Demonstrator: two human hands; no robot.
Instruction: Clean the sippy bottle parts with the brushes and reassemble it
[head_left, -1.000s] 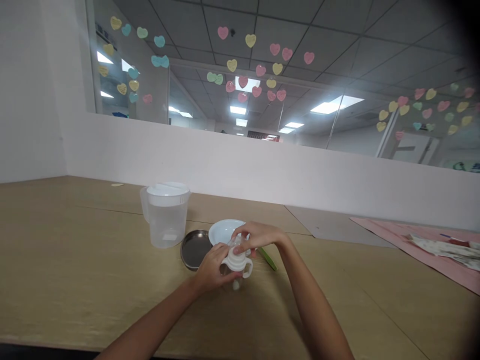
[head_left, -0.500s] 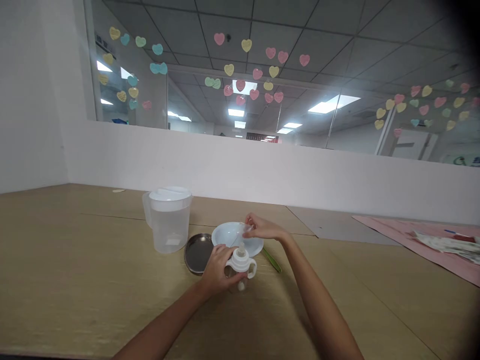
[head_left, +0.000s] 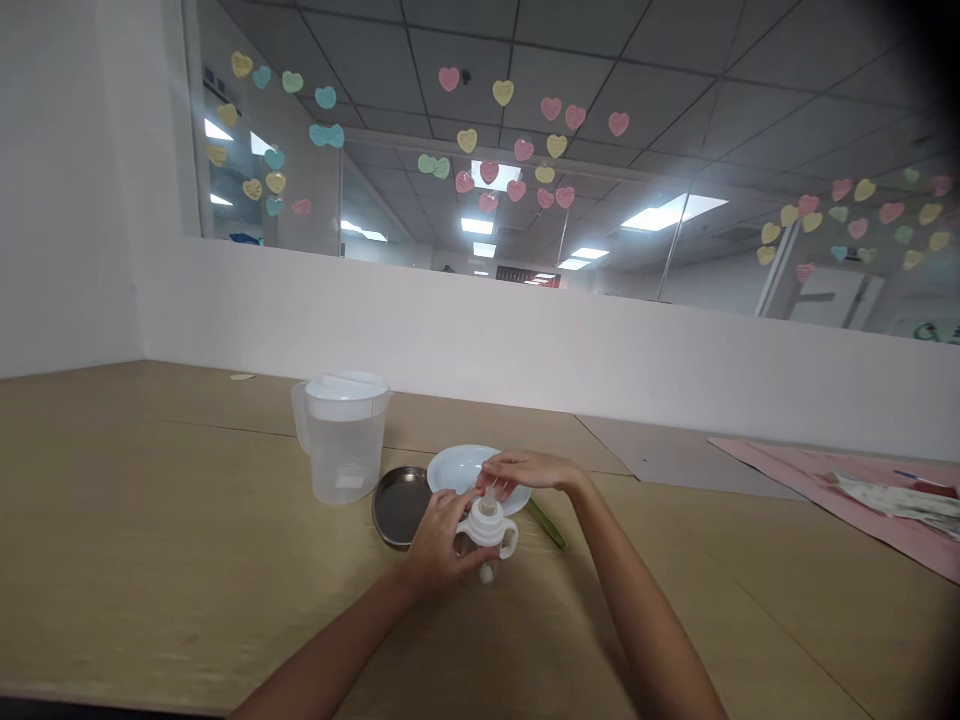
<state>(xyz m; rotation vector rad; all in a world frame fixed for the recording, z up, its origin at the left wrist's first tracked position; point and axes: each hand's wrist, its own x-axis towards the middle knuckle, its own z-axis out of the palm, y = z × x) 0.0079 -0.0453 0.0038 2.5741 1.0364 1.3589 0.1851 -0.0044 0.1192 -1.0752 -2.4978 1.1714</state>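
A clear baby bottle with a white collar and two side handles (head_left: 487,522) stands upright on the table. My left hand (head_left: 439,540) is wrapped round its left side, thumb across the front. Above the teat, my right hand (head_left: 521,470) has its fingers bent downward round a clear plastic cap, which they mostly hide. Behind both hands sits a white bowl (head_left: 454,463), partly covered by them. To the left, a round dark metal dish (head_left: 400,508) lies next to my left hand. A green handle (head_left: 547,524) sticks out from beside the bowl's right edge.
A lidded translucent pitcher (head_left: 346,450) stands on the wooden table (head_left: 187,560), left of the dish. On the far right lies a pink sheet (head_left: 795,465) with a printed packet (head_left: 892,500) on it. A white wall (head_left: 450,330) with a window rises behind.
My right hand has moved from over the bowl down and nearer to the bottle's teat, bringing the clear cap with it. My left hand keeps its hold. The view has shifted slightly.
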